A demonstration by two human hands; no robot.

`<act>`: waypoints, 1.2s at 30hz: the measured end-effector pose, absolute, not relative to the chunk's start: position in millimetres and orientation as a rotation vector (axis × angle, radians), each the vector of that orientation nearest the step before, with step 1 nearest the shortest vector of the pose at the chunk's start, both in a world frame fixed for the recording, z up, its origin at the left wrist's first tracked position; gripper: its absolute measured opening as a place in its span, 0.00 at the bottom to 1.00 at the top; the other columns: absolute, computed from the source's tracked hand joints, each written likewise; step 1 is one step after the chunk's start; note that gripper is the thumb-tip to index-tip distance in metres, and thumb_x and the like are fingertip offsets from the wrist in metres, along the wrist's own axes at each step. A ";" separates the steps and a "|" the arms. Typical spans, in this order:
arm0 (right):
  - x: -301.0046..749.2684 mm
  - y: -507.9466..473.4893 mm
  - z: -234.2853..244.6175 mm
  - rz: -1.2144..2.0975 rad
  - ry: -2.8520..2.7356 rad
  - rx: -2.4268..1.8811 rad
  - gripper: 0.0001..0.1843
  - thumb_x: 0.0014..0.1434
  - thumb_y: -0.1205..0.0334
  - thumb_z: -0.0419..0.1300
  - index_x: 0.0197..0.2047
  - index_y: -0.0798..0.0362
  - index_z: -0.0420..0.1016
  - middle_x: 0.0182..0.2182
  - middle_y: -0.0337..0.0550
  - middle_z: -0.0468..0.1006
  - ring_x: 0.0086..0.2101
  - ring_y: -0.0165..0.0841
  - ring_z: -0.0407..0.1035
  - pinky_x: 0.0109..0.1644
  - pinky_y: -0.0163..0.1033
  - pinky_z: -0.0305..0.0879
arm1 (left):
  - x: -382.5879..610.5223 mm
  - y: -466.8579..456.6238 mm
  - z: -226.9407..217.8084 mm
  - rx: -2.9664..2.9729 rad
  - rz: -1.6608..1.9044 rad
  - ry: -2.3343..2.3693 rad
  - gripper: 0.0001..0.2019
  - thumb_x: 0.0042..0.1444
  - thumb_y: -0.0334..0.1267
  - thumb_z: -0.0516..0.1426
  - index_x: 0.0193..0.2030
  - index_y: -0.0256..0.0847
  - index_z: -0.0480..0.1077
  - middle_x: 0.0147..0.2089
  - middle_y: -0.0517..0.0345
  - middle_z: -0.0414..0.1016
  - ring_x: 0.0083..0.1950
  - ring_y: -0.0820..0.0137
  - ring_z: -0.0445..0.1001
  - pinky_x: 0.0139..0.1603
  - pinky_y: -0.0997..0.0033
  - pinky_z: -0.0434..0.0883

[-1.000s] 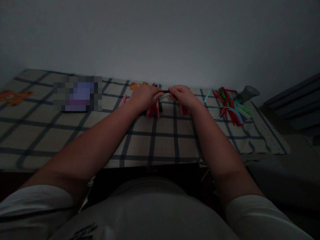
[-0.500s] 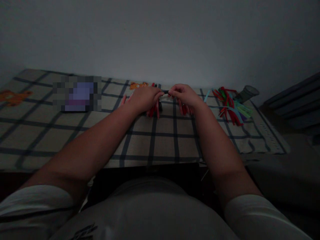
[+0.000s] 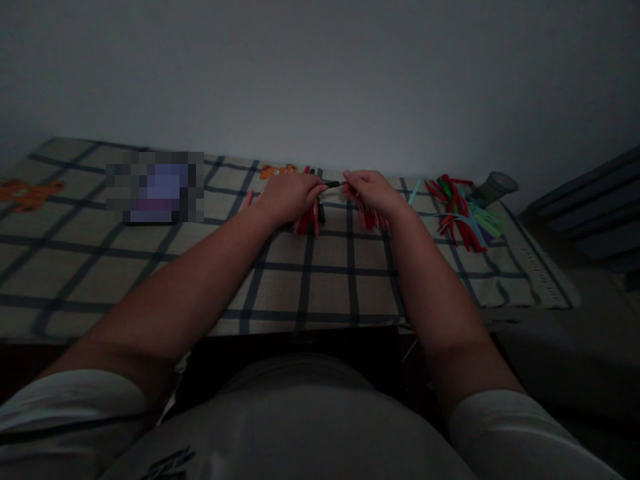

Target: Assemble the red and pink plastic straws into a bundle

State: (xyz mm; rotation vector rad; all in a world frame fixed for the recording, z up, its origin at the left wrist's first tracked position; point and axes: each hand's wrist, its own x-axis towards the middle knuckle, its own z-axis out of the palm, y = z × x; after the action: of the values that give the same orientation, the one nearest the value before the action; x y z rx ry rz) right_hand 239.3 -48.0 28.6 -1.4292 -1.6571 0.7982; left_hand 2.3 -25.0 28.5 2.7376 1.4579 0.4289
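Observation:
My left hand [image 3: 293,197] is closed, with thumb and forefinger pinching one end of a thin black pen-like stick [image 3: 331,184]. At the stick's other end, which looks paler, the fingertips of my right hand [image 3: 373,192] are pinched together. The stick lies level between both hands, above the table. Below my left hand is a bunch of red, pink and black sticks [image 3: 310,220], partly hidden by the hand. Under my right hand lies a second bunch of red and pink sticks [image 3: 370,217]. A pink stick [image 3: 249,198] shows left of my left wrist.
A checked cloth [image 3: 325,287] covers the table, which meets a plain wall [image 3: 320,80]. At right lie red, green and blue strips [image 3: 460,213] beside a tipped clear cup [image 3: 495,187]. A blurred-out purple-screened device [image 3: 160,193] stands at left.
My right hand's fingertips have shifted slightly right along the black stick, so more of it shows between the hands. My left hand has hardly moved.

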 end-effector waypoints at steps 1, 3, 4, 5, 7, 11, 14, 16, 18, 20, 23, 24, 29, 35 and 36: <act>239.9 -48.0 27.8 0.797 -1.659 -1.422 0.35 0.75 0.26 0.70 0.32 0.47 0.76 0.27 0.40 0.76 0.33 0.36 0.70 0.44 0.42 0.72 | 2.2 -24.7 28.3 2.741 0.427 1.455 0.26 0.86 0.53 0.49 0.66 0.48 0.88 0.62 0.42 0.92 0.65 0.47 0.86 0.66 0.51 0.76; 241.5 -48.2 27.0 0.784 -1.675 -1.413 0.32 0.76 0.31 0.71 0.32 0.48 0.76 0.27 0.39 0.76 0.33 0.35 0.69 0.43 0.40 0.71 | 1.8 -24.3 27.9 2.755 0.429 1.437 0.26 0.86 0.53 0.49 0.65 0.49 0.88 0.62 0.43 0.92 0.64 0.47 0.86 0.66 0.52 0.76; 242.5 -48.3 27.1 0.776 -1.688 -1.412 0.30 0.76 0.34 0.71 0.32 0.48 0.76 0.27 0.38 0.76 0.33 0.34 0.68 0.43 0.40 0.70 | 1.6 -24.2 27.8 2.758 0.435 1.433 0.26 0.86 0.53 0.50 0.65 0.49 0.88 0.61 0.43 0.92 0.64 0.48 0.86 0.66 0.52 0.76; 243.5 -48.4 27.6 0.769 -1.700 -1.414 0.28 0.75 0.38 0.72 0.32 0.48 0.76 0.28 0.38 0.76 0.34 0.34 0.68 0.43 0.39 0.69 | 1.4 -24.3 27.9 2.759 0.437 1.432 0.26 0.85 0.53 0.50 0.64 0.50 0.89 0.61 0.44 0.92 0.64 0.48 0.86 0.66 0.53 0.76; 244.7 -48.7 29.2 0.765 -1.711 -1.415 0.22 0.74 0.47 0.73 0.32 0.48 0.77 0.28 0.37 0.75 0.34 0.34 0.68 0.43 0.39 0.67 | 1.2 -25.1 28.9 2.751 0.428 1.441 0.26 0.85 0.53 0.50 0.64 0.49 0.89 0.62 0.45 0.92 0.64 0.48 0.86 0.66 0.53 0.75; 243.4 -48.9 32.7 0.789 -1.676 -1.383 0.08 0.67 0.61 0.74 0.37 0.49 0.80 0.32 0.36 0.78 0.36 0.34 0.70 0.45 0.40 0.69 | 1.7 -27.8 31.9 2.716 0.392 1.462 0.26 0.86 0.53 0.50 0.65 0.47 0.88 0.65 0.43 0.91 0.66 0.48 0.86 0.66 0.54 0.75; 241.9 -48.6 33.9 0.808 -1.656 -1.374 0.09 0.64 0.63 0.76 0.38 0.49 0.80 0.35 0.37 0.80 0.39 0.35 0.73 0.48 0.40 0.71 | 1.8 -27.8 31.7 2.720 0.387 1.466 0.26 0.86 0.53 0.50 0.66 0.47 0.88 0.65 0.42 0.91 0.66 0.47 0.86 0.65 0.53 0.75; 241.7 -47.8 33.1 0.797 -1.658 -1.374 0.11 0.65 0.59 0.78 0.38 0.48 0.80 0.35 0.38 0.81 0.40 0.36 0.73 0.49 0.40 0.71 | 1.6 -26.5 30.2 2.739 0.394 1.466 0.26 0.86 0.54 0.49 0.65 0.48 0.88 0.64 0.43 0.92 0.65 0.47 0.87 0.64 0.54 0.75; 241.6 -46.7 30.8 0.778 -1.667 -1.385 0.15 0.69 0.51 0.77 0.37 0.48 0.80 0.33 0.39 0.80 0.39 0.37 0.73 0.48 0.40 0.71 | 1.3 -25.1 28.7 2.755 0.409 1.463 0.26 0.86 0.54 0.50 0.64 0.50 0.88 0.63 0.45 0.92 0.64 0.49 0.87 0.62 0.55 0.75; 240.9 -45.4 27.5 0.769 -1.672 -1.413 0.23 0.74 0.42 0.74 0.34 0.47 0.78 0.30 0.38 0.77 0.37 0.37 0.71 0.45 0.40 0.69 | 1.2 -24.4 28.0 2.760 0.422 1.462 0.25 0.86 0.55 0.50 0.63 0.51 0.88 0.63 0.47 0.93 0.64 0.50 0.87 0.62 0.56 0.75; 239.0 -44.8 24.0 0.784 -1.671 -1.450 0.30 0.76 0.35 0.72 0.31 0.47 0.76 0.27 0.38 0.74 0.34 0.36 0.68 0.41 0.40 0.66 | 1.7 -25.1 28.8 2.752 0.412 1.460 0.25 0.86 0.54 0.50 0.63 0.50 0.88 0.63 0.45 0.92 0.64 0.49 0.87 0.62 0.55 0.75; 238.7 -45.1 23.9 0.791 -1.676 -1.453 0.30 0.76 0.36 0.72 0.30 0.47 0.75 0.26 0.38 0.73 0.33 0.36 0.68 0.41 0.40 0.65 | 1.9 -25.8 29.3 2.747 0.405 1.462 0.25 0.86 0.54 0.50 0.64 0.50 0.88 0.64 0.45 0.92 0.64 0.48 0.87 0.63 0.55 0.75; 241.2 -47.4 28.2 0.779 -1.718 -1.404 0.20 0.73 0.51 0.74 0.32 0.48 0.77 0.30 0.37 0.75 0.36 0.36 0.69 0.46 0.41 0.67 | 2.0 -28.9 31.1 2.724 0.394 1.472 0.26 0.87 0.54 0.50 0.65 0.48 0.88 0.65 0.42 0.91 0.66 0.46 0.87 0.64 0.53 0.75; 240.3 -46.3 26.6 0.777 -1.696 -1.356 0.12 0.65 0.54 0.78 0.40 0.47 0.81 0.37 0.40 0.81 0.42 0.39 0.74 0.50 0.42 0.72 | 1.2 -28.4 30.4 2.742 0.400 1.461 0.26 0.87 0.55 0.49 0.63 0.49 0.88 0.63 0.44 0.92 0.64 0.49 0.86 0.62 0.55 0.75; 239.4 -46.5 25.9 0.769 -1.698 -1.362 0.13 0.66 0.51 0.78 0.39 0.47 0.81 0.36 0.40 0.81 0.42 0.39 0.74 0.50 0.42 0.72 | 1.2 -27.9 30.0 2.743 0.404 1.462 0.26 0.87 0.55 0.49 0.63 0.49 0.88 0.63 0.44 0.92 0.64 0.49 0.86 0.63 0.55 0.75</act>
State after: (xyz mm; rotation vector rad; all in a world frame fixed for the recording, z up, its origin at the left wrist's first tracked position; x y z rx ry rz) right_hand 239.4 -46.5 25.9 -1.3616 -1.6978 0.7692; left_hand 1.2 -27.9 30.0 2.7433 1.4615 0.4044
